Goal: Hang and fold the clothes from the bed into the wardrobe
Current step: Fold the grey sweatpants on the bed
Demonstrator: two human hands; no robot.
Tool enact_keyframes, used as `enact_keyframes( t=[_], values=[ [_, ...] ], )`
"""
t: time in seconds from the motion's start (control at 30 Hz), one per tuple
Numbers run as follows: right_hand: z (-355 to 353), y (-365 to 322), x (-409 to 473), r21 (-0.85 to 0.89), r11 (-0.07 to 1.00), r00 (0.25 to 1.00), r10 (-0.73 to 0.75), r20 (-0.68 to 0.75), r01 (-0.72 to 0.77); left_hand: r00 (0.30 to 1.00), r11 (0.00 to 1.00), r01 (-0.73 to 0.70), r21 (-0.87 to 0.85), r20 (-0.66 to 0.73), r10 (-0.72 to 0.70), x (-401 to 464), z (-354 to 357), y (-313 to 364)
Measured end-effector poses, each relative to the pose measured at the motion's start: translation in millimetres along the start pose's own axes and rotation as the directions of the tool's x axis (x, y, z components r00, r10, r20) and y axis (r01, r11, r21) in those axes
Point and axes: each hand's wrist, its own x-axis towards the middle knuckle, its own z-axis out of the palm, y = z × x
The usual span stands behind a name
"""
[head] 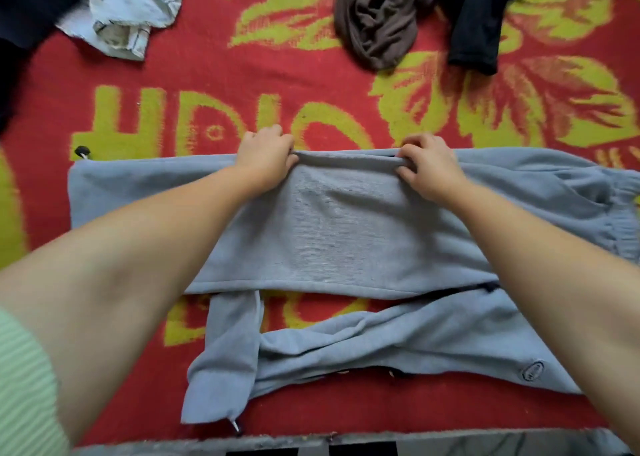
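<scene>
- Grey-blue sweatpants (346, 234): lie spread across the near part of the bed, long axis running left to right; elastic waistband at the right edge of view, one leg folded over the middle, the other leg lying nearer the viewer with its cuff at lower left; small round logo patch near the lower right.
- Left hand (265, 156): fingers curled over the far folded edge of the sweatpants, thumb beneath, gripping the fabric.
- Right hand (427, 168): fingers bent round the same far edge, pinching a raised ridge of cloth; well apart from the left hand along that edge.
- Red blanket (242, 74): covers the bed, patterned with yellow-green leaves and large letters; bears all the garments.
- Brown garment (377, 15): crumpled heap at the far side, right of centre.
- Black garment (481, 15): just beside the brown one, to its right, touching it.
- Pale grey-white garment (128, 8): crumpled at the far left, beside a dark garment (31, 8) at the corner.
- Green striped sleeve (24, 386): on the left arm, lower left corner.
</scene>
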Motion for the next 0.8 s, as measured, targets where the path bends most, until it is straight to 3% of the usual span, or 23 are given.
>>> enact_keyframes(
  t=[0.13,0.3,0.4,0.5,0.6,0.67,0.73,0.8],
  values=[
    [-3,49,-13,0.089,0.970,0.970,0.231,-0.075,-0.224,0.998,0.988,0.069,-0.138,0.014,-0.067,-3,2,-5],
    [-3,76,0,-0.142,0.956,0.954,0.229,-0.193,-0.258,0.977,0.970,0.206,0.127,-0.089,-0.196,-7,16,-3],
    [11,69,-19,-0.095,0.978,0.946,0.150,-0.288,-0.184,0.970,0.965,0.234,0.117,-0.096,-0.224,-14,26,17],
    [23,44,-66,-0.001,0.998,0.934,-0.055,-0.353,0.059,0.996,0.995,0.055,0.080,-0.081,-0.049,-43,32,43],
    [41,15,-135,0.090,0.955,0.931,-0.250,-0.266,0.282,0.955,0.973,-0.228,0.030,-0.190,0.229,-96,42,74],
    [58,2,-183,0.131,0.931,0.938,-0.330,-0.100,0.342,0.940,0.954,-0.300,-0.007,-0.172,0.295,-138,54,86],
    [73,-9,-226,0.152,0.922,0.926,-0.370,0.069,0.357,0.959,0.967,-0.255,-0.016,-0.132,0.251,-184,69,82],
    [81,-13,-253,0.190,0.926,0.930,-0.350,0.116,0.325,0.995,0.995,-0.094,0.018,-0.042,0.095,-226,80,64]
  ],
)
